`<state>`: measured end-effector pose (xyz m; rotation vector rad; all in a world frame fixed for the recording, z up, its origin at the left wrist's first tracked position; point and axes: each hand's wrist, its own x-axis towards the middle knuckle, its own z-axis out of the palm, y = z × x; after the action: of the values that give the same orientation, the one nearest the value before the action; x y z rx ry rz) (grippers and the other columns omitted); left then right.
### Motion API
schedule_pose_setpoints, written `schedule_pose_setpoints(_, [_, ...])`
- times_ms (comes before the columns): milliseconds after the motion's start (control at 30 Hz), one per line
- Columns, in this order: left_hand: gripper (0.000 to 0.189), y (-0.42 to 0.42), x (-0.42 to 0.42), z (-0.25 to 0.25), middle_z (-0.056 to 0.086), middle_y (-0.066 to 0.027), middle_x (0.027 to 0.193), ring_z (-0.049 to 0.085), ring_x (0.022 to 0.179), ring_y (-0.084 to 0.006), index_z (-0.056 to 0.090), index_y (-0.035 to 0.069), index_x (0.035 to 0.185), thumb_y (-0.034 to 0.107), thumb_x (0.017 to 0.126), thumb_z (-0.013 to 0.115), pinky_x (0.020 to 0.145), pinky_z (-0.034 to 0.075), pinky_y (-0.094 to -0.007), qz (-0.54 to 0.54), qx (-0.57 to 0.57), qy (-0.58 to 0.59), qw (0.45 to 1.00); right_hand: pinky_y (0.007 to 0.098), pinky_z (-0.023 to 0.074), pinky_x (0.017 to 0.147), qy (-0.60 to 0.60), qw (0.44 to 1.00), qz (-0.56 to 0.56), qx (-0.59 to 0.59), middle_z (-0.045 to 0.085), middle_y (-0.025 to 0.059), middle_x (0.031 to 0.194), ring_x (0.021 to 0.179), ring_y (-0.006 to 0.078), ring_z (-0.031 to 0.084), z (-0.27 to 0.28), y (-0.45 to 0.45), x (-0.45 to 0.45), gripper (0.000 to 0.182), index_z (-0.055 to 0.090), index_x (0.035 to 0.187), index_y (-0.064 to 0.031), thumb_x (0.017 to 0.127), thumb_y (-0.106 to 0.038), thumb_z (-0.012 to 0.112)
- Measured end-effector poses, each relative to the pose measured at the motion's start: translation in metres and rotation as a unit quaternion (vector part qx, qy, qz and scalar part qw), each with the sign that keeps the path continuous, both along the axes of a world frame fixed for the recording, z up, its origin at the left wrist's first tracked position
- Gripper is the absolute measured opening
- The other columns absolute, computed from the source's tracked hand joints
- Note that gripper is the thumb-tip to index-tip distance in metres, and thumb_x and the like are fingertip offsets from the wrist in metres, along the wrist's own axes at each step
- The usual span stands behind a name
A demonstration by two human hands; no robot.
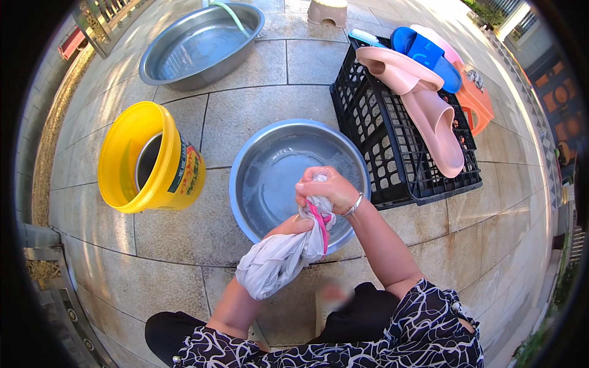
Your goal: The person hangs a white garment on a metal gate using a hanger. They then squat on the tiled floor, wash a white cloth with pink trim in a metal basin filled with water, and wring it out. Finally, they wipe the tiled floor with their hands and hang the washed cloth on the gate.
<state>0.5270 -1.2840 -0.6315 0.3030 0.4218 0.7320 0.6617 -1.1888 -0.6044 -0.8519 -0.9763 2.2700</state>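
Both my hands grip a twisted white wet cloth [276,262] with a bright pink strip, over the near right part of a round metal basin [267,172]. My right hand [329,189] is closed round the cloth's upper end, a silver bracelet on its wrist. Lower and to the left, my left hand [292,227] holds the cloth's middle, its fingers partly hidden by the fabric. The cloth's loose bulk drapes over my left forearm. Water with some suds lies in the basin.
A yellow bucket [177,184] stands left, a larger metal tub [216,69] with a green hose [232,17] farther back. Right is a black plastic crate [391,161] bearing pink slippers [435,124], a blue slipper [423,55] and a brush [366,37]. Behind are an orange plastic item [478,103] and a stool [327,13].
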Motion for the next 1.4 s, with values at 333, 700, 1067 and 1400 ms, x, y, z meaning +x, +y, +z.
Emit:
schedule_pose_setpoints(333, [0.046, 0.025, 0.007, -0.013, 0.057, -0.0065, 0.095, 0.057, 0.084, -0.0155, 0.048, 0.002, 0.108, 0.010, 0.067, 0.068, 0.071, 0.048, -0.0298, 0.021, 0.087, 0.339, 0.937, 0.0293, 0.0449, 0.053, -0.336, 0.870, 0.013, 0.361, 0.058, 0.0084, 0.058, 0.056, 0.0156, 0.057, -0.013, -0.005, -0.037, 0.014, 0.058, 0.062, -0.0018, 0.064, -0.015, 0.062])
schedule_pose_setpoints(700, [0.028, 0.049, -0.003, 0.000, 0.058, -0.0088, 0.092, 0.058, 0.085, -0.0188, 0.052, 0.003, 0.102, 0.009, 0.075, 0.060, 0.072, 0.048, -0.0331, 0.276, -0.090, 0.178, 0.940, 0.0315, 0.0376, 0.091, -0.133, 0.940, -0.079, 0.304, 0.045, 0.0182, 0.120, 0.110, 0.0245, 0.047, -0.009, -0.008, -0.041, 0.058, 0.025, 0.133, -0.0100, 0.086, -0.032, 0.052])
schedule_pose_setpoints(1067, [0.021, 0.106, -0.013, -0.012, 0.059, -0.0101, 0.079, 0.059, 0.074, -0.0245, 0.055, 0.005, 0.086, 0.024, 0.077, 0.050, 0.069, 0.049, -0.0384, 0.426, -0.208, -0.031, 0.880, 0.0398, 0.0362, 0.095, -0.245, 0.892, -0.070, 0.375, 0.022, 0.0144, 0.137, 0.126, 0.0269, 0.025, -0.017, -0.040, 0.004, 0.106, 0.013, 0.136, -0.0085, 0.057, -0.034, 0.081])
schedule_pose_setpoints(1400, [0.043, 0.078, 0.043, 0.091, 0.050, -0.0111, 0.113, 0.051, 0.102, -0.0203, 0.043, 0.001, 0.117, 0.006, 0.077, 0.056, 0.089, 0.041, -0.0327, 0.548, -0.038, 0.221, 0.806, 0.0326, 0.0476, 0.080, 0.285, 0.910, -0.199, -0.225, 0.060, 0.0116, 0.097, 0.090, 0.0216, 0.059, 0.046, 0.019, 0.001, 0.053, 0.056, 0.096, 0.0002, 0.088, -0.049, 0.038])
